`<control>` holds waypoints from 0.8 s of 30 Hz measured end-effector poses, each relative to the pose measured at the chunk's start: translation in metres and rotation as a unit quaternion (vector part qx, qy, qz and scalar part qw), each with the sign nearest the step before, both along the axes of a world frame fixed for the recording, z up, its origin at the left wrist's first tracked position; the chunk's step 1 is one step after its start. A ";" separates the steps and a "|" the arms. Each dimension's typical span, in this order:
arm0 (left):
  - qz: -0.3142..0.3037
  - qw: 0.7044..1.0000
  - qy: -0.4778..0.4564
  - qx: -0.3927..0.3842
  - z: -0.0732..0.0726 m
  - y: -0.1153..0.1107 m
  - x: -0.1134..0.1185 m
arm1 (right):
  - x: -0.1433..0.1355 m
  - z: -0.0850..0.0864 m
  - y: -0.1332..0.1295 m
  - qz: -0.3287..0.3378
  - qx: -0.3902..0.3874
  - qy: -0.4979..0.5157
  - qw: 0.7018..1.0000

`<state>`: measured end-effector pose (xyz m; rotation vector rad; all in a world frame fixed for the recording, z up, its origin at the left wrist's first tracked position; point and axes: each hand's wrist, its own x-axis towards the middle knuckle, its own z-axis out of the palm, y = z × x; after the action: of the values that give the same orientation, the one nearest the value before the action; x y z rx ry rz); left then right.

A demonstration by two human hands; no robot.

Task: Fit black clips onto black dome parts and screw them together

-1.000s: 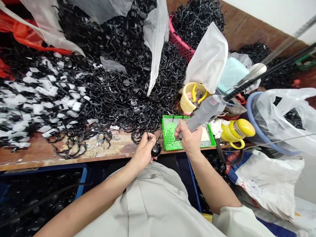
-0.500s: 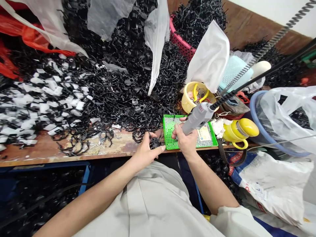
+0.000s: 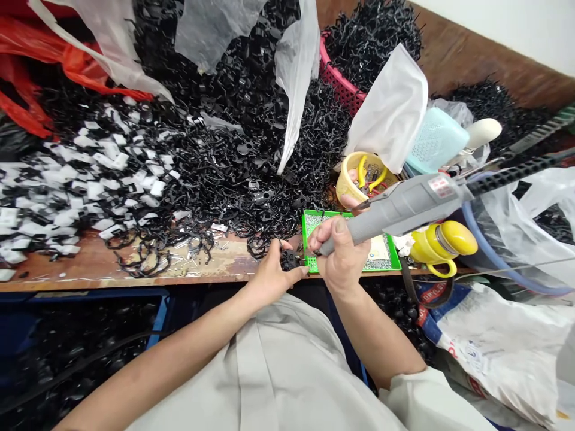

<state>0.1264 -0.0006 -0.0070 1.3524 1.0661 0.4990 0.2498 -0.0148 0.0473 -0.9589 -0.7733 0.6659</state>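
Note:
My right hand (image 3: 339, 254) is wrapped round a grey electric screwdriver (image 3: 399, 209), which lies nearly level with its tip pointing left. That tip meets or nearly meets a small black part (image 3: 291, 258), which my left hand (image 3: 274, 269) grips between thumb and fingers at the table's front edge. Under my right hand is a green tray (image 3: 309, 224) of tiny metal pieces, with a pale label lying in it. Black clips (image 3: 251, 143) are heaped behind both hands.
White-and-black pieces (image 3: 99, 173) cover the left of the table (image 3: 179, 269). Beyond the tray are a cream basket (image 3: 345, 179) with yellow-handled pliers, a yellow mug (image 3: 431, 245) and a blue-rimmed tub (image 3: 489, 251). A blue crate (image 3: 159, 311) stands below.
The screwdriver has swung from a steep slant to nearly level, its tip now at the black part. My right hand has turned with it. The whole view has shifted slightly.

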 end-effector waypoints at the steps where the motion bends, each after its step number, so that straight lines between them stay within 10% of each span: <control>1: -0.005 1.000 0.002 0.005 0.000 0.000 0.000 | -0.005 0.001 0.002 0.014 0.001 0.009 1.000; 17: -0.022 0.998 -0.011 0.057 -0.007 -0.010 -0.004 | -0.022 -0.012 0.000 0.072 -0.063 0.041 0.995; 24: -0.064 0.996 -0.055 -0.027 0.019 -0.030 -0.083 | -0.002 -0.020 0.012 0.025 -0.119 -0.091 0.988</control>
<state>0.0432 -0.0304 0.0124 1.3211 0.8910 0.4415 0.2479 -0.0030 0.0277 -1.2344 -0.8936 0.7324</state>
